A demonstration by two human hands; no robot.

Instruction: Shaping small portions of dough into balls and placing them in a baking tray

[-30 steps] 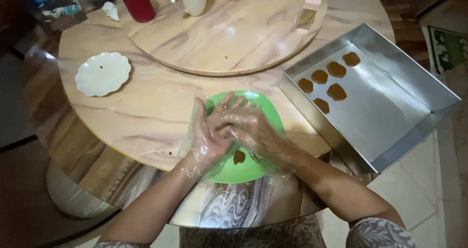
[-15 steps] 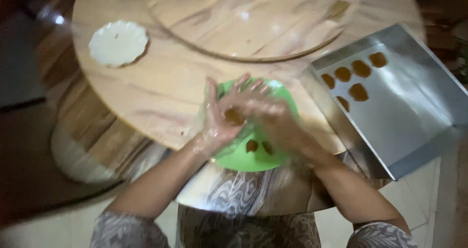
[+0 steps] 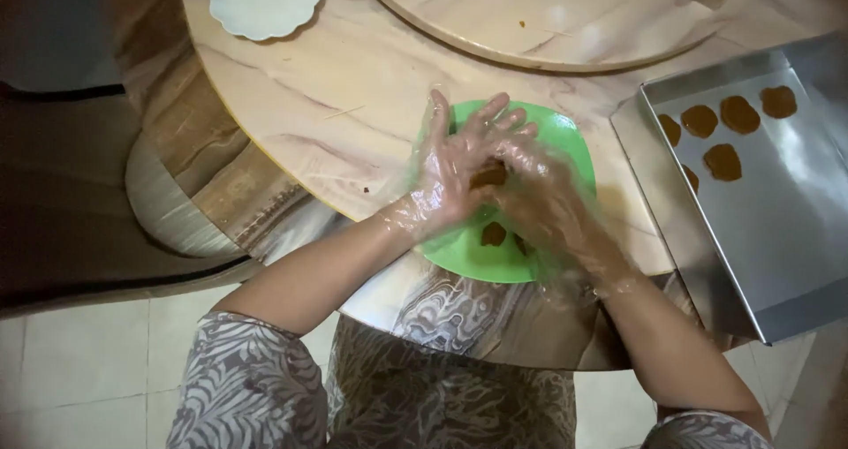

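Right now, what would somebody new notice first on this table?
Two hands in clear plastic gloves, the left hand and right hand, pressing a brown dough piece between them over a bright green plate at the table's near edge. To the right, a shiny metal baking tray holds flattened brown dough pieces.

Both gloved hands, the left hand [image 3: 450, 171] and the right hand [image 3: 548, 202], crowd over the green plate [image 3: 565, 140], covering most of it. To the right, the metal tray [image 3: 777, 237] blocks the table edge. To the left, bare tabletop [image 3: 309, 122] lies open up to the white dish [image 3: 263, 3]. The round wooden turntable [image 3: 548, 16] closes off the far side.
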